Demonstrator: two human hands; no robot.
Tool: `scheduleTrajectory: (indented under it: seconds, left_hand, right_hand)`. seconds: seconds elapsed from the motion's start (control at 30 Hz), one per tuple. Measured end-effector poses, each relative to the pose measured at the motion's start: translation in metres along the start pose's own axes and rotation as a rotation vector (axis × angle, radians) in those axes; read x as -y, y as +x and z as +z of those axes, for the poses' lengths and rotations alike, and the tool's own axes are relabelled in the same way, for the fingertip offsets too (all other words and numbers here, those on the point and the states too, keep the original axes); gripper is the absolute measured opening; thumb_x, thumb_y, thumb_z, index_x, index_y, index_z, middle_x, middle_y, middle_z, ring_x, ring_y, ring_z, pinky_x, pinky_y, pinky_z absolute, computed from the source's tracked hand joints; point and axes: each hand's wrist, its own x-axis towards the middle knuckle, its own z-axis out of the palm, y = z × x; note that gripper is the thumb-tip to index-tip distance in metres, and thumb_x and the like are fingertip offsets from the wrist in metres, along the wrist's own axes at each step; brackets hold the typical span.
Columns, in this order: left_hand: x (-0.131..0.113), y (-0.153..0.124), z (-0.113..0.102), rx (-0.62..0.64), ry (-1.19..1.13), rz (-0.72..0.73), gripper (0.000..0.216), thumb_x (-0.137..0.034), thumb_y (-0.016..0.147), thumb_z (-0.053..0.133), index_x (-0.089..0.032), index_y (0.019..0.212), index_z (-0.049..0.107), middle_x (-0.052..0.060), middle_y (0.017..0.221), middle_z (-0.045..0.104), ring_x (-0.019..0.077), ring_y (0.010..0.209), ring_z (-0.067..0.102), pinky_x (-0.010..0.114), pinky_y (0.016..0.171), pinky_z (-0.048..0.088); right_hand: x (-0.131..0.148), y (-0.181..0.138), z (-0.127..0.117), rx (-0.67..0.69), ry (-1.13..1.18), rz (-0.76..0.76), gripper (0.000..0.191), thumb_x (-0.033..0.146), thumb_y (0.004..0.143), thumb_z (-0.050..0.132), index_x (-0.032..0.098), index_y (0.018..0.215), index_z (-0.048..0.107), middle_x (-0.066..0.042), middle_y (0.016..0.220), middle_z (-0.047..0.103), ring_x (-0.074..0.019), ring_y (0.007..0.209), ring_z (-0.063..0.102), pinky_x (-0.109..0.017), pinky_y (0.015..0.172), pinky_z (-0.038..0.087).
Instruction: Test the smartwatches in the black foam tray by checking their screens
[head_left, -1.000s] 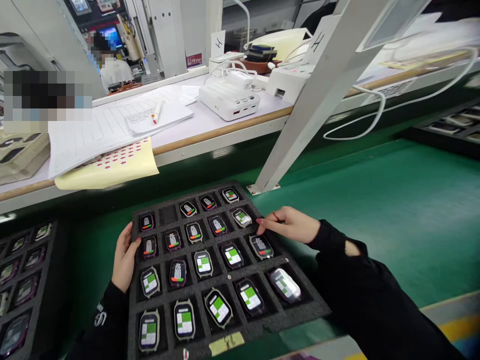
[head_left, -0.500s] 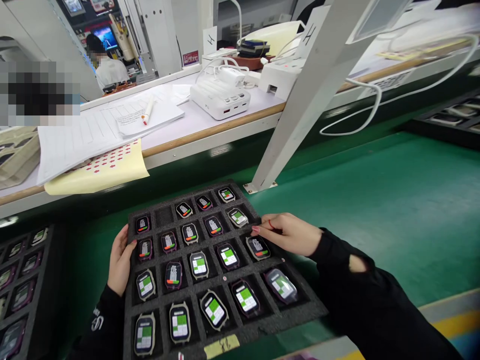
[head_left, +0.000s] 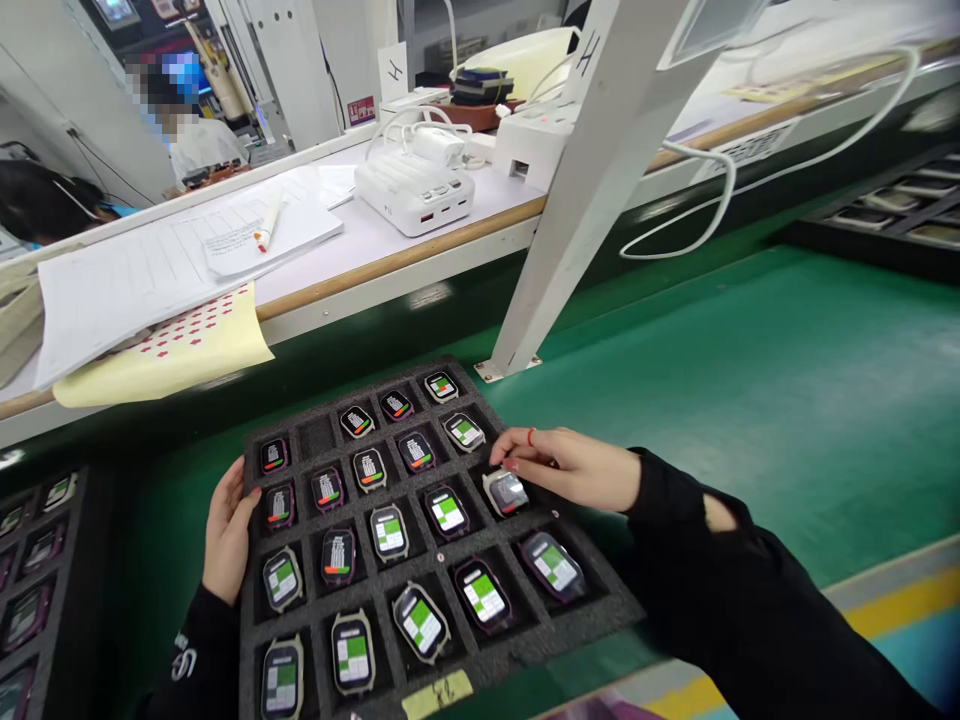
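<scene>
Moved since half a second ago: the right hand [head_left: 562,465] has been shifted inward from the right edge of the foam tray [head_left: 540,642], and the end watch [head_left: 508,495] in the second row from the front is now reached by its fingertips; that screen, lit with text before, is now seen dull and glare-covered.
Right hand: thumb and forefinger are held close together at the watch's far edge, the other fingers curled; whether the watch is pinched cannot be told.
Left hand [head_left: 227,540]: the tray's left edge is gripped, with the thumb laid on the rim and the fingers set against the outer side, partly hidden.
Foam tray: it is placed over the green surface [head_left: 750,370], in front of the slanted post [head_left: 566,200], and four rows of watches are held in its compartments; a yellow label [head_left: 438,694] is stuck on its near edge.
Screens: green and white blocks are shown on the nearer watches, mostly pale text with a red-green bar on those at the back left.
Shelf [head_left: 397,270]: papers [head_left: 127,260], a pen [head_left: 268,220] and a white power unit [head_left: 412,195] are borne on it.
Left side: another tray [head_left: 71,570] is filled with watches.
</scene>
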Motion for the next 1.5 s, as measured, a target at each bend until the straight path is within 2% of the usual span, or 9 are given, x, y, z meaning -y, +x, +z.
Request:
scheduleTrajectory:
  seconds: [0.2,0.27,0.33,0.4,0.8,0.97,1.13,1.33,1.5]
  left_hand:
    - [0.0,0.0,-0.001,0.006,-0.015,-0.002,0.054,-0.031,0.077,0.067,-0.022,0.128,0.055,0.007,0.14,0.053,0.0266,0.135,0.042,0.043,0.118,0.028]
    - [0.001,0.0,-0.002,0.006,-0.022,0.002,0.054,-0.031,0.077,0.067,-0.022,0.128,0.056,0.008,0.14,0.053,0.0265,0.135,0.043,0.043,0.118,0.028]
    - [0.001,-0.001,-0.002,0.006,-0.026,0.005,0.053,-0.031,0.077,0.068,-0.022,0.128,0.056,0.008,0.14,0.054,0.0266,0.135,0.043,0.043,0.118,0.028]
    - [0.001,-0.001,-0.003,0.009,-0.029,0.007,0.053,-0.032,0.076,0.068,-0.022,0.127,0.056,0.008,0.139,0.054,0.0269,0.135,0.043,0.043,0.117,0.029]
    - [0.0,-0.001,-0.002,0.017,-0.023,0.009,0.053,-0.033,0.077,0.068,-0.022,0.127,0.056,0.008,0.14,0.053,0.0274,0.135,0.042,0.043,0.116,0.032]
    - [-0.002,-0.002,-0.001,0.015,-0.018,-0.003,0.053,-0.033,0.077,0.068,-0.022,0.128,0.056,0.007,0.141,0.053,0.0273,0.136,0.042,0.043,0.116,0.032]
    - [-0.003,-0.002,0.0,0.007,-0.012,-0.004,0.053,-0.032,0.076,0.067,-0.022,0.127,0.056,0.008,0.14,0.053,0.027,0.136,0.041,0.042,0.116,0.032]
    - [-0.003,-0.002,-0.001,0.014,-0.015,0.003,0.055,-0.033,0.076,0.068,-0.021,0.128,0.055,0.008,0.14,0.053,0.0274,0.136,0.04,0.043,0.116,0.031]
    - [-0.003,-0.001,-0.001,0.01,-0.004,-0.005,0.054,-0.033,0.077,0.067,-0.022,0.128,0.055,0.008,0.139,0.054,0.0283,0.136,0.041,0.043,0.115,0.033]
  right_hand:
    - [-0.004,0.001,0.0,0.058,0.124,-0.011,0.054,0.059,0.094,0.039,0.016,0.101,0.071,-0.006,0.085,0.07,-0.0213,0.075,0.063,-0.03,0.068,0.047]
    - [-0.002,0.001,0.001,0.085,0.15,0.039,0.052,0.06,0.093,0.043,0.018,0.103,0.072,-0.004,0.083,0.07,-0.0171,0.06,0.061,-0.026,0.054,0.046]
    - [0.001,0.002,0.001,0.121,0.162,0.117,0.05,0.06,0.091,0.046,0.019,0.105,0.071,-0.001,0.069,0.067,-0.0112,0.039,0.05,-0.022,0.037,0.035]
    - [0.003,0.003,0.002,0.137,0.179,0.165,0.05,0.06,0.09,0.047,0.018,0.104,0.07,0.002,0.056,0.06,-0.009,0.031,0.042,-0.019,0.031,0.025]
    - [0.001,0.013,0.005,-0.071,0.312,0.221,0.058,0.067,0.079,0.054,0.014,0.096,0.068,0.007,0.037,0.04,-0.0097,0.03,0.035,-0.02,0.033,0.024]
    - [0.0,0.02,0.003,-0.23,0.515,0.244,0.056,0.066,0.074,0.065,0.014,0.094,0.066,0.001,0.05,0.057,-0.0094,0.034,0.042,-0.02,0.032,0.034]
    - [0.002,0.022,0.006,-0.318,0.774,0.298,0.043,0.055,0.073,0.076,0.019,0.092,0.061,-0.008,0.07,0.068,-0.0237,0.058,0.068,-0.026,0.038,0.054]
    - [0.005,0.025,0.007,-0.323,0.889,0.306,0.025,0.039,0.088,0.064,0.017,0.094,0.056,-0.008,0.072,0.067,-0.0207,0.056,0.067,-0.021,0.034,0.051]
    - [0.007,0.024,0.008,-0.267,0.93,0.194,0.038,0.051,0.084,0.066,0.017,0.099,0.058,-0.011,0.081,0.067,-0.0196,0.061,0.065,-0.019,0.034,0.046]
